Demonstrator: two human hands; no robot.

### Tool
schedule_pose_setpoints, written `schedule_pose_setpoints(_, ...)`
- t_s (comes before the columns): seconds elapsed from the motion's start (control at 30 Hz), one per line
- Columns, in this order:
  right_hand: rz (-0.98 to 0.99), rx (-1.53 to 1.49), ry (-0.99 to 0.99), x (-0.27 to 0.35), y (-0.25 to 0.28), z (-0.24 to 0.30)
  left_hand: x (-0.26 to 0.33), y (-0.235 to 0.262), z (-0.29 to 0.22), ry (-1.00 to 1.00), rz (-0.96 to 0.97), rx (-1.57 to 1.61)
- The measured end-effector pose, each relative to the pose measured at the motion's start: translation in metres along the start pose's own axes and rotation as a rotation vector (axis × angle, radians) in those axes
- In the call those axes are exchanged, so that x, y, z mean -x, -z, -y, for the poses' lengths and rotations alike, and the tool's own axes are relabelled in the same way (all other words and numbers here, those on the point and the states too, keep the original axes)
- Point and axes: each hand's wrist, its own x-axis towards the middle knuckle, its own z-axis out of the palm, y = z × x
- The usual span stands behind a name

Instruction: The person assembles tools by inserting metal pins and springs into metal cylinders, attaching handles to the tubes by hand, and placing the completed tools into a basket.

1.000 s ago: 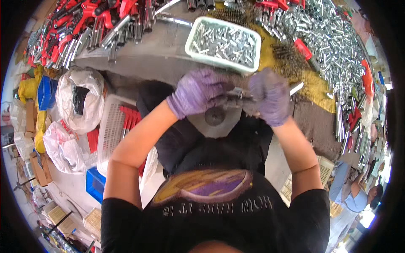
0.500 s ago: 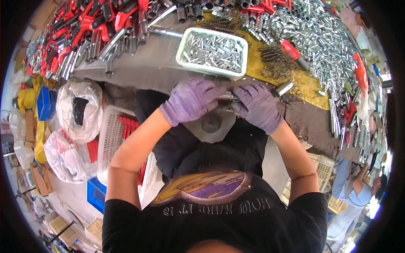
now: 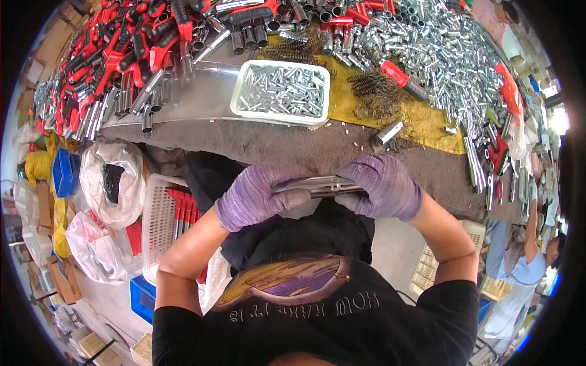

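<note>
Left hand [image 3: 259, 196], in a purple glove, is closed around one end of a shiny metal tube [image 3: 322, 185]; the right hand [image 3: 387, 186], gloved alike, grips the other end, fingers curled over it; the tube lies roughly level between them, above the lap and just before the near edge of the table [image 3: 213, 139]; beyond it stands a white tray [image 3: 281, 118] of small metal pins [image 3: 281, 88]; near the right hand, a short metal piece [image 3: 388, 132] rests on the table; dark springs [image 3: 371, 88] lie on a yellow cloth [image 3: 436, 125] farther back.
</note>
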Motion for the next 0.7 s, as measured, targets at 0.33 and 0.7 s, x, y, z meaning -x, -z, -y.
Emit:
schedule_pose_setpoints(0.33,0.339,-0.062,0.061,-0.079,0.015,-0.066,-0.006,-0.038,0.024,-0.021,0.001,-0.039)
schedule_pose_setpoints(0.7,-0.312,-0.673,-1.208,-0.169,-0.042,-0.398,0.037,-0.08,0.045,0.285,-0.246,0.989)
